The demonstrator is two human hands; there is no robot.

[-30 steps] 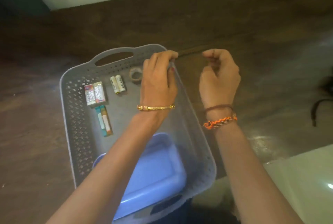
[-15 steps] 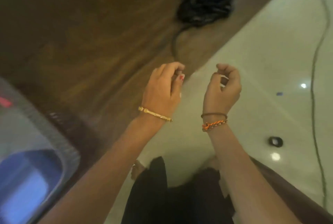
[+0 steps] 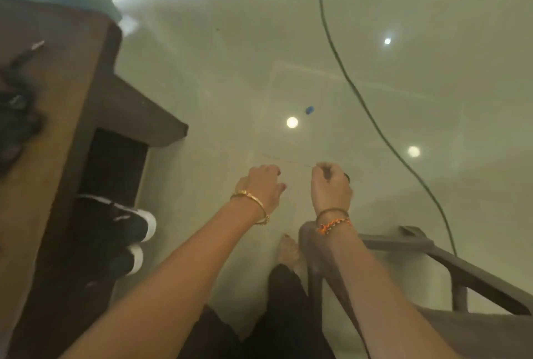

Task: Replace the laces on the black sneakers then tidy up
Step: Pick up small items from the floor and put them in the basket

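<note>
My right hand (image 3: 331,185) is closed in a pinch on a thin pale strand (image 3: 288,161) that runs left from its fingertips. The fingers of my left hand (image 3: 261,185) are curled just below the strand's other end; I cannot tell whether they touch it. Both hands are raised over the pale floor. Two black sneakers (image 3: 115,226) with white toe caps lie on the floor under the wooden table (image 3: 57,116), left of my hands. A heap of black laces (image 3: 17,122) rests on the tabletop at the far left.
A grey chair frame (image 3: 432,249) stands at the lower right, close to my right forearm. A dark cable (image 3: 360,98) runs across the shiny floor, and a small blue object (image 3: 309,109) lies beyond my hands. My bare foot (image 3: 288,252) and dark trousers are below.
The view has swung right, from the grey basket on the table to the floor beside it. The basket has left the view and the sneakers and chair have come in. My hands stay raised together.
</note>
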